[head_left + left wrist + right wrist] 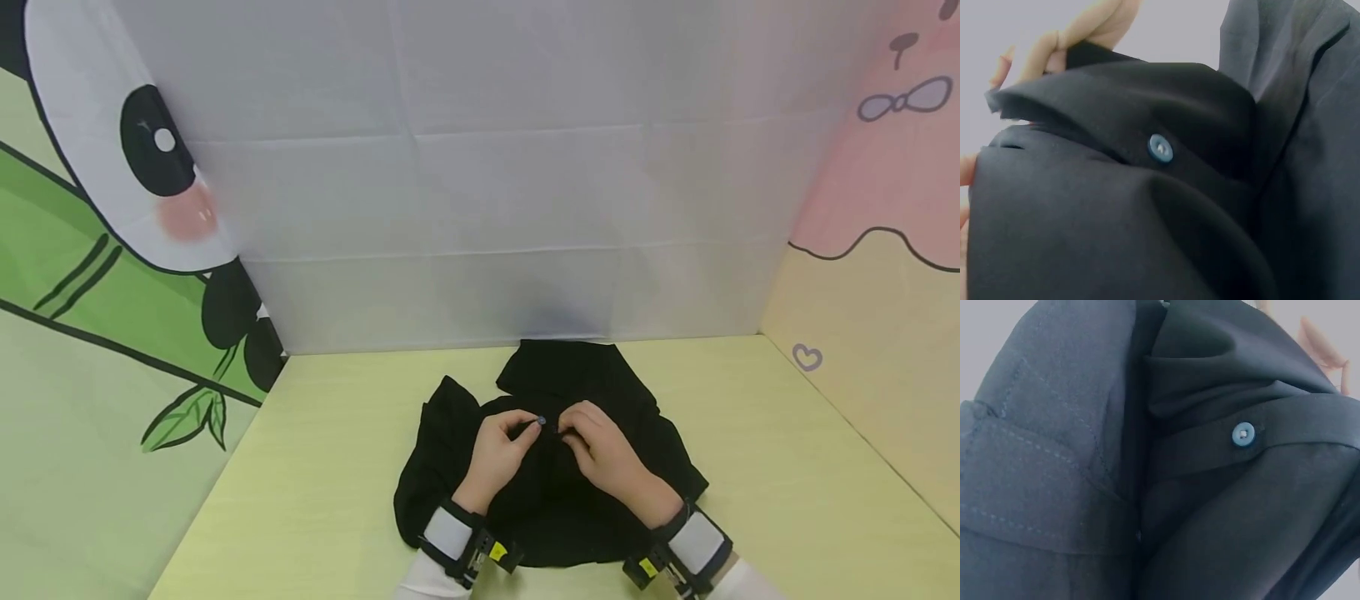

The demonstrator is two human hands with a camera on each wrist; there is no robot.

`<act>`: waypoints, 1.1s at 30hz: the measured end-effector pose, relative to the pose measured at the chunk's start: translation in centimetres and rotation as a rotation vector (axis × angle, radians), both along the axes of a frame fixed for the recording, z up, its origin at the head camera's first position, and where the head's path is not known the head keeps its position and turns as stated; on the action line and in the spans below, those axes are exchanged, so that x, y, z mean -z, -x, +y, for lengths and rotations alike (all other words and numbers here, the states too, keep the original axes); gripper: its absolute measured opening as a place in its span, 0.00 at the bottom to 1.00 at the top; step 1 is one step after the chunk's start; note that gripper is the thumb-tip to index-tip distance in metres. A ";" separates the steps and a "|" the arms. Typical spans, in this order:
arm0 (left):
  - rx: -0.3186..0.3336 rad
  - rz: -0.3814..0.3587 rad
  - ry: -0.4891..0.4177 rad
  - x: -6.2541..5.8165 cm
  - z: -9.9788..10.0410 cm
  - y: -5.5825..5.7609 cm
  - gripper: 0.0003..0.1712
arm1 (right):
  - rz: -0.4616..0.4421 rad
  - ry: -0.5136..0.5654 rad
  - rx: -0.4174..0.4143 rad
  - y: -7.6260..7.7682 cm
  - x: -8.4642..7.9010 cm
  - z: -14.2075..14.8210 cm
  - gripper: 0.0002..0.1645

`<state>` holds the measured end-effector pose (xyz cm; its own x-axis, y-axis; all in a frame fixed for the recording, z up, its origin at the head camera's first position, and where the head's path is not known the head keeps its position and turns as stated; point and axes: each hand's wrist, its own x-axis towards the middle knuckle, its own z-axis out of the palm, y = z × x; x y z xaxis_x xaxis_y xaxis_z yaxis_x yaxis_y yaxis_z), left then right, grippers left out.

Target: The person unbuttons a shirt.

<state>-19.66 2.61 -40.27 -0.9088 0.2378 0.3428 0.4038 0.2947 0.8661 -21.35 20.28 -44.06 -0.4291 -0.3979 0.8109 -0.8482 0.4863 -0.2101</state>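
Observation:
A black shirt (pixel 577 517) lies bunched on the table. My left hand (pixel 495 454) pinches its front edge between thumb and forefinger, with a small blue button (pixel 542 421) right at the fingertips. Just to the right, my right hand (pixel 603 450) pinches the cloth with thumb and bent forefinger. Another view of the front, from the left wrist, shows a blue button (pixel 1160 149) on a folded strip, with fingers (pixel 1094 28) at the upper left. In the right wrist view a blue button (pixel 1244 434) sits on the band beside a stitched panel (pixel 1041 481).
The pale yellow table (pixel 300 500) surrounds the shirt. A whitish cloth wall (pixel 487 192) stands at the back, with printed panels on the left (pixel 90 367) and right (pixel 870 317). Each wrist wears a strap with a small camera.

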 end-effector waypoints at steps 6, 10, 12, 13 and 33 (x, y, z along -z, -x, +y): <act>-0.070 0.046 0.016 1.6 -0.8 2.1 0.07 | -0.059 -0.003 0.027 -0.7 -0.5 0.5 0.17; -0.114 0.107 0.019 2.1 -1.4 3.2 0.08 | -0.061 0.021 0.045 -0.9 -1.0 0.7 0.20; -0.132 0.142 0.014 1.8 -1.7 3.6 0.08 | -0.051 0.043 0.036 -0.9 -1.1 0.8 0.21; -0.140 0.161 0.013 1.6 -1.8 3.8 0.08 | -0.044 0.055 0.029 -0.9 -1.2 0.9 0.21; -0.253 0.241 0.164 0.4 -4.4 7.8 0.07 | 0.039 0.200 0.070 -0.9 -3.3 1.7 0.21</act>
